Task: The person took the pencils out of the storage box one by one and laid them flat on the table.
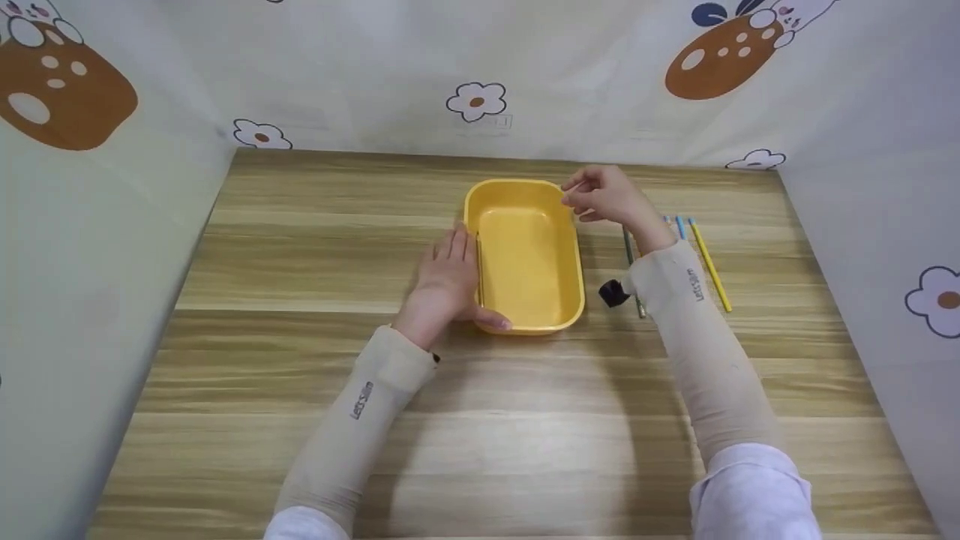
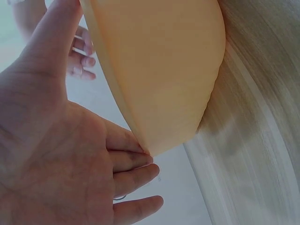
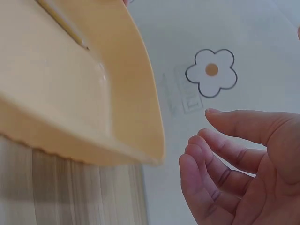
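Note:
A yellow rectangular plastic tray point(image 1: 529, 262) stands on the table. Inside it, along the left wall, lies a pencil point(image 3: 65, 24), partly hidden in the head view. My left hand point(image 1: 450, 277) rests against the tray's left side with straight fingers, the thumb at the front rim; the left wrist view has the fingertips right at the rim. Beside the far right corner of the tray is my right hand point(image 1: 604, 196), its fingers loosely bent, with nothing between thumb and fingers in the right wrist view point(image 3: 229, 164).
Right of the tray lie a yellow pencil point(image 1: 711, 266), a blue pencil point(image 1: 680, 227) and a dark green pencil point(image 1: 628, 244), partly covered by the right forearm. A black piece point(image 1: 614, 293) sticks out at the right wrist. Patterned sheet walls point(image 1: 360, 82) enclose the wooden table point(image 1: 262, 360).

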`<state>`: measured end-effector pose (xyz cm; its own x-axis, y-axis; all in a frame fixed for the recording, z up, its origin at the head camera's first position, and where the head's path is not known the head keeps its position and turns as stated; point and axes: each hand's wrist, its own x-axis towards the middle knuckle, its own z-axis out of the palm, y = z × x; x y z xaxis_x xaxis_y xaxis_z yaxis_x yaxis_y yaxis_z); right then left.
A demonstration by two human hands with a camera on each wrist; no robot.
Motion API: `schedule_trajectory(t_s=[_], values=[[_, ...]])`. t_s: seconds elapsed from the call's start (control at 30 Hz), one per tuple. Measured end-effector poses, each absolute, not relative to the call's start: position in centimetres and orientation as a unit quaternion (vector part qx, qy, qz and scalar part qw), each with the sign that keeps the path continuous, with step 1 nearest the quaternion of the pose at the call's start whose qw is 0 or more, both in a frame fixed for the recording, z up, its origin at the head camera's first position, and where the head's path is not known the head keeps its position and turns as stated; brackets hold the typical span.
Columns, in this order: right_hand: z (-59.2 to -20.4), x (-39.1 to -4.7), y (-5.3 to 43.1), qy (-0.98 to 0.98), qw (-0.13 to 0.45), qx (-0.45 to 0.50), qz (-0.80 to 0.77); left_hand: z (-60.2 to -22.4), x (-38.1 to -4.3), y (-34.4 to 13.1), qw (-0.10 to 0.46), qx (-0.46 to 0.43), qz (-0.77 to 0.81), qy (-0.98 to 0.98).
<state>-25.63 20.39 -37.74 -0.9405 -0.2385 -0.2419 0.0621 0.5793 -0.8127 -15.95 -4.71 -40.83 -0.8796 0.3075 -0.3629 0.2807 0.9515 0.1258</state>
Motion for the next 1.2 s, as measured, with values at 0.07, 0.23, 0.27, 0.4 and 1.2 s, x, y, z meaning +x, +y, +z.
schedule_trajectory(t_s=[0.07, 0.23, 0.27, 0.4, 1.2], values=[[-37.8, -25.8, 19.6, 0.871, 0.167, -0.055, -0.459, -40.8, -15.9, -4.7, 0.191, 0.151, 0.036, 0.969], [-38.3, -26.2, 17.5, 0.861, 0.185, -0.057, -0.471, -40.9, -16.0, -4.6, 0.19, 0.154, 0.032, 0.969], [-38.4, -26.2, 17.1, 0.86, 0.188, -0.059, -0.47, -40.9, -16.0, -4.6, 0.191, 0.155, 0.031, 0.969], [-38.8, -26.2, 15.4, 0.866, 0.196, -0.056, -0.456, -40.9, -15.9, -4.6, 0.196, 0.153, 0.033, 0.968], [-42.2, -26.2, 9.2, 0.867, 0.35, -0.052, -0.352, -40.9, -15.8, -4.8, 0.188, 0.159, 0.016, 0.969]])
